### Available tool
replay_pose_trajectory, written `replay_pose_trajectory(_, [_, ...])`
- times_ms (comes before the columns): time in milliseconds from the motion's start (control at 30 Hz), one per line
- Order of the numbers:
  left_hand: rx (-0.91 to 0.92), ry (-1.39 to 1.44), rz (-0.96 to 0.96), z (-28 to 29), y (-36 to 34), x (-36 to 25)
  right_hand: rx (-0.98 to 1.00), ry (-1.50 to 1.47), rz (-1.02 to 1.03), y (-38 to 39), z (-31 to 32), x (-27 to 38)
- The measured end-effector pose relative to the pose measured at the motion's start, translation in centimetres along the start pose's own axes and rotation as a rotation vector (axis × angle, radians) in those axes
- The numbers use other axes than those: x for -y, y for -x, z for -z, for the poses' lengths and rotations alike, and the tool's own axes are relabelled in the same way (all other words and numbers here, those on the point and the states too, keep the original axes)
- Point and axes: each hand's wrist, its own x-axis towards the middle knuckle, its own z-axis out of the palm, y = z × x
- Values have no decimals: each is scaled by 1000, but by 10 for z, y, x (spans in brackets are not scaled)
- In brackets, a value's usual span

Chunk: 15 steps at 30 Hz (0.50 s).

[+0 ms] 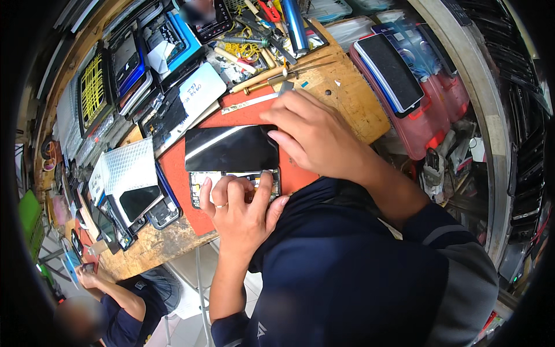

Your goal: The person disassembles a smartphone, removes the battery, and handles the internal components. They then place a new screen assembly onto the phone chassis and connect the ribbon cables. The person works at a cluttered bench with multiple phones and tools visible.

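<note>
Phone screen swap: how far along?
Done: the black screen panel is lifted off the phone body, exposing its insides. In hand: left hand pins the body on the red mat; right hand holds the panel's edge. Left: panel not yet set aside.

Single head-worn fisheye view, looking steeply down from close above onto a cluttered wooden workbench (347, 98). Red work mat (231, 118) near centre, own forearms entering from six o'clock, dark rim vignette bending straight edges all round. No second view to overlap.
</note>
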Motion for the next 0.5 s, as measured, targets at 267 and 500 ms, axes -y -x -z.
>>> replay_pose_trajectory(267, [63,175,-21,4,-12,14,136,-47,68,45,2,23])
replay_pose_trajectory(500, [98,227,12,8,-14,17,117,-1,119,53,-4,20])
